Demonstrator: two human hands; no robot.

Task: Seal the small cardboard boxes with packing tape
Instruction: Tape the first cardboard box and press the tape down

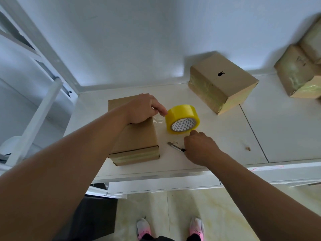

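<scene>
**Knife below the stretched tape, blade aimed up at it**

The person's left hand (142, 108) presses down on top of the nearest cardboard box (137, 140), at its right-hand edge. The thumb reaches toward the yellow packing tape roll (182, 119). The fingers are hidden behind the hand, so I cannot tell whether they pinch anything.

A short clear strip of tape (158, 120) bridges the gap from that edge to the roll, which stands on its rim on the white table (225, 136), just beside the box.

The right hand (199, 146) is curled round the handle of a utility knife (176, 146). It is the nearer hand to the cut, on the near side of the roll. The knife's long axis runs from the fist up and to the left. Its tip points at the box's right side, just short of the strip. I'd say the cut needs the blade carried further that way, up under the bridge.

By my count:
- one roll
- one knife
- one box under the hand
- one taped box (224, 80) well back
- at least two more boxes (295, 75) at the right edge, too blurred to count surely
</scene>
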